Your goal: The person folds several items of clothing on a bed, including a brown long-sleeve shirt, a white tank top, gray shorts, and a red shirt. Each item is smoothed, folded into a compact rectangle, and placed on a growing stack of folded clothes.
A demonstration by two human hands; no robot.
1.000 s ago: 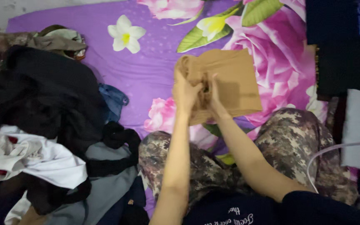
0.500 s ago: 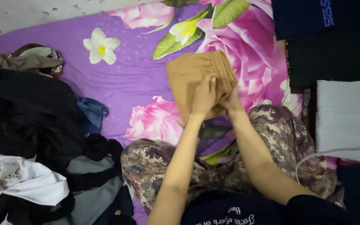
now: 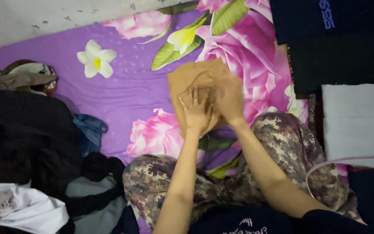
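tan folded garment (image 3: 190, 77), small bundle, lying flat on purple floral sheet, partly covered

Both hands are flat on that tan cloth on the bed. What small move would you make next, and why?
Probably lift the folded tan cloth over to the folded stack at the right. The left hand and right hand press it flat into a compact bundle on the purple flowered sheet, so it looks folded, though blur hides its edges.

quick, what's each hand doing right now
Left hand: open, fingers spread, pressed flat on the folded tan garment.
Right hand: on the same garment, blurred; open or closed cannot be told.
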